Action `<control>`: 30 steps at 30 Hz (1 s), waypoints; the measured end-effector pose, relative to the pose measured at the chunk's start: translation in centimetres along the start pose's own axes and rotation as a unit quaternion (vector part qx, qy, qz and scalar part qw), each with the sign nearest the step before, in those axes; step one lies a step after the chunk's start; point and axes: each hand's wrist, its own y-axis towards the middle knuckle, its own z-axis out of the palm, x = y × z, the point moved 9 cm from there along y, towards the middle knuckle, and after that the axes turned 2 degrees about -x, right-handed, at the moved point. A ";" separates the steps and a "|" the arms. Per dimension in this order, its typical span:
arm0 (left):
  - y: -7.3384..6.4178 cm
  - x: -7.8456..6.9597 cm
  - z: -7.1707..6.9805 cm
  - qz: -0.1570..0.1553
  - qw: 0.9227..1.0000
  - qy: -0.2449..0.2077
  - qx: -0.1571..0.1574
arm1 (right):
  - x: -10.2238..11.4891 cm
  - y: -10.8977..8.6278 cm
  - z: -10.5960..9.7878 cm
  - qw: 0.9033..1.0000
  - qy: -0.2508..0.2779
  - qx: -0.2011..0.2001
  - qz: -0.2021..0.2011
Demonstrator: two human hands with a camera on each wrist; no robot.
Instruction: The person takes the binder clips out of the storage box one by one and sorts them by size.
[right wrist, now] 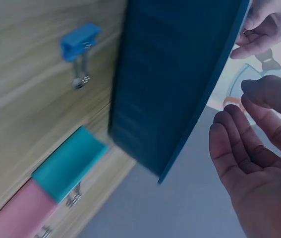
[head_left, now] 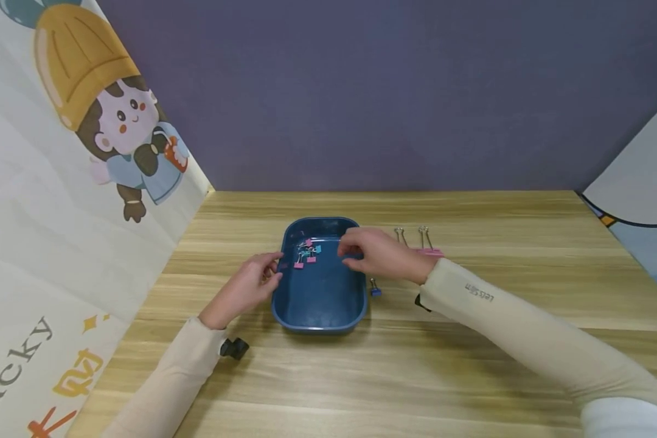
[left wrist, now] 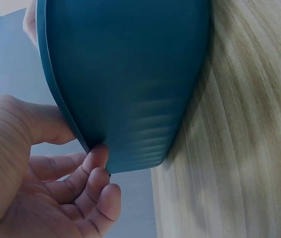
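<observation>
A dark blue plastic tray (head_left: 323, 298) stands on the wooden table. My left hand (head_left: 243, 283) is at its left side; in the left wrist view the thumb and fingers pinch the rim. Several small pink and teal binder clips (head_left: 298, 266) lie inside, toward the far left. Over the tray's right edge hovers my right hand (head_left: 380, 252), its fingers loosely bent and nothing visible between them. Just right of the tray, below that hand, a small blue binder clip (head_left: 375, 291) sits on the table.
Beyond my right wrist are larger binder clips, a pink one (head_left: 431, 252) and a teal one (right wrist: 71, 163), side by side with their handles pointing to the back. A dark purple wall (head_left: 394, 97) rises behind the table (head_left: 317, 389). Printed cloth (head_left: 60, 231) hangs on the left.
</observation>
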 end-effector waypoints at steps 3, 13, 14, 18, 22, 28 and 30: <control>0.1 0.1 0.1 0.001 1.000 0.000 -0.002 | 0.4 1.2 0.6 1.000 0.006 0.010 -0.002; 0.1 0.2 0.1 -0.005 1.000 -0.006 -0.001 | 1.2 4.1 2.0 0.999 0.023 0.038 -0.030; 0.1 0.2 0.1 -0.003 1.000 -0.006 -0.002 | 1.2 4.3 2.1 0.998 0.021 0.042 -0.032; 0.2 0.1 0.1 0.005 1.000 -0.002 -0.004 | 0.6 5.3 3.0 0.997 0.008 0.064 -0.040; 0.2 0.0 0.0 0.009 1.000 0.002 -0.004 | -0.5 6.1 4.1 0.996 -0.010 0.088 -0.028; 0.2 0.0 -0.1 0.010 1.000 0.000 -0.004 | -1.2 7.3 5.2 0.994 -0.017 0.106 -0.007; 0.2 0.1 -0.1 0.009 1.000 0.000 -0.004 | -1.3 7.7 5.5 0.994 -0.016 0.112 0.000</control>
